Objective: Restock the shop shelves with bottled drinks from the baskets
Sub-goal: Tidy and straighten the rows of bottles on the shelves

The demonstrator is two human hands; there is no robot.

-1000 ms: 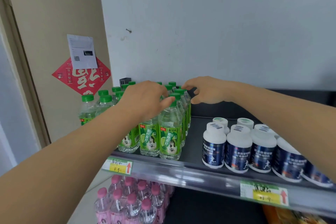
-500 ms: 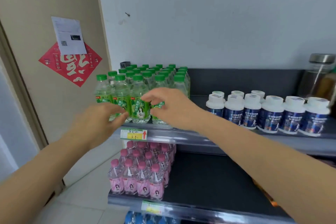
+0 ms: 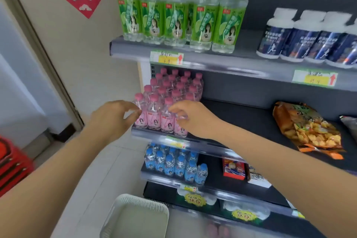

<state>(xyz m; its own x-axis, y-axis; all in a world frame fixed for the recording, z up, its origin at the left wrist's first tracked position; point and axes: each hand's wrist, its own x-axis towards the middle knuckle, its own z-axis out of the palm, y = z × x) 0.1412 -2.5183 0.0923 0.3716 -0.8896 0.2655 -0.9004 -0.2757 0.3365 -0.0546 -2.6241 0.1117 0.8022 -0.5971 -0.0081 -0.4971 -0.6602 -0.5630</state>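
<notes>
Since the pink-capped bottles (image 3: 154, 116) look full, thin-walled and slick, a modest weight is judged, and a hold round the shoulder below the cap is advised. They are stood on the shelf (image 3: 241, 114) between the hands. The front-right one is pinched by the right hand (image 3: 193, 118), while the leftmost is merely touched by the loosely spread left hand (image 3: 114, 120).

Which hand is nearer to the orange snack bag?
Right. The right hand is at the pink-capped bottles, left of the snack bag; the left hand is farther left, across those bottles.
</notes>
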